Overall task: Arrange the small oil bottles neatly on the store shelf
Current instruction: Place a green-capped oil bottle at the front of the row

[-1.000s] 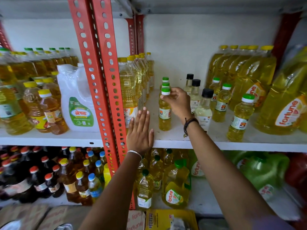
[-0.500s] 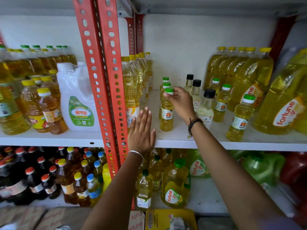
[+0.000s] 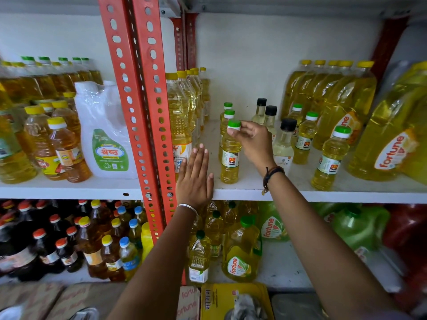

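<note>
The white shelf (image 3: 254,188) holds big yellow jugs (image 3: 390,144) on the right and tall bottles (image 3: 179,121) on the left, with small ones in between. The job looks partly done: three small green-cap bottles stand in a row from near to far. The right hand (image 3: 255,140) pinches the cap of the near small bottle (image 3: 230,153), which stands on the shelf by the front edge. The left hand (image 3: 195,179) lies flat and open on the shelf edge, holding nothing. Next, I think, the bottle needs a small push to line up straight. The black-cap bottle (image 3: 285,144) stands just right of the hand and could get bumped.
</note>
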The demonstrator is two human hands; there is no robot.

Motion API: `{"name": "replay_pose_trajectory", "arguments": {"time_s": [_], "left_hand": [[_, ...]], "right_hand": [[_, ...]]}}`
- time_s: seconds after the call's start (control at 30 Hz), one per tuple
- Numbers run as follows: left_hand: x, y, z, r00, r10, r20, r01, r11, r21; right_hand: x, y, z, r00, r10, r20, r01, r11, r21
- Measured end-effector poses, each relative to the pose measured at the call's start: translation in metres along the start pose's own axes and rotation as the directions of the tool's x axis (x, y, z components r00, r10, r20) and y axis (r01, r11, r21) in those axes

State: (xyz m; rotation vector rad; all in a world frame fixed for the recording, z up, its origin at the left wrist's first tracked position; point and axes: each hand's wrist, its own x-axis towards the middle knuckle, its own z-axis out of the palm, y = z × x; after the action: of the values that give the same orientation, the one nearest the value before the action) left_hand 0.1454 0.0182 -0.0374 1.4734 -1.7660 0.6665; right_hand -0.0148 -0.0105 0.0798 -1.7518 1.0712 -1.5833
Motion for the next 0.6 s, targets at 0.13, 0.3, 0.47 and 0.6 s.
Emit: {"name": "replay_pose_trajectory", "arguments": {"time_s": [0.13, 0.3, 0.47, 0.6], "left_hand": [[0.0, -0.001, 0.0, 1.0, -0.002, -0.002, 0.002, 1.0, 0.001], [0.0, 0.0, -0.001, 1.0, -0.008, 0.003, 0.008, 1.0, -0.003], [0.0, 0.001, -0.002, 1.0, -0.01, 0.01, 0.01, 1.0, -0.002], [0.001, 0.001, -0.002, 1.0, -0.013, 0.017, 0.013, 1.0, -0.004]], "right_hand": [[-0.007, -0.005, -0.001, 1.0, -0.02, 0.005, 0.02, 1.0, -0.004], [-0.013, -0.01, -0.001, 0.999, -0.037, 0.013, 0.036, 0.999, 0.009], [-0.017, -0.013, -0.002, 0.999, -0.048, 0.016, 0.048, 0.999, 0.0], [-0.019, -0.015, -0.002, 0.998, -0.053, 0.019, 0.053, 0.999, -0.002]]}}
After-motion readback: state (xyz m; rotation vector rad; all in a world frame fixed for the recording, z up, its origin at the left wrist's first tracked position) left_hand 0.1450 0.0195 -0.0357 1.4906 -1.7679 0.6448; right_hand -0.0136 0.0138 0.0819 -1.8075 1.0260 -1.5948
